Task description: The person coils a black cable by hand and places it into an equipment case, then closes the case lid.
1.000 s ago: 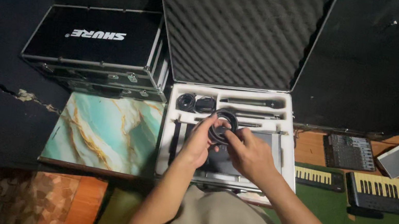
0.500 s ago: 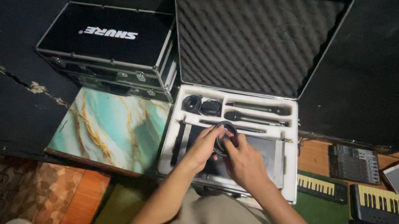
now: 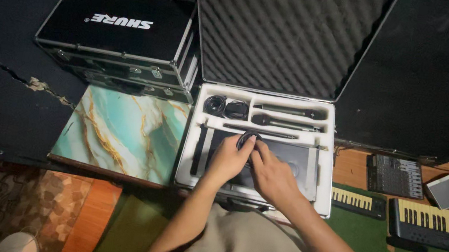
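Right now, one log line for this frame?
left hand: on coiled cable | right hand: on cable too | over open foam case | two mics in slots

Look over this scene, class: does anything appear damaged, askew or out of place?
Yes. The black wall covering left of the closed black case is torn along a ragged line, showing pale material. In the open case, both microphones lie straight in their slots. Both hands, left and right, hold a coiled black cable.
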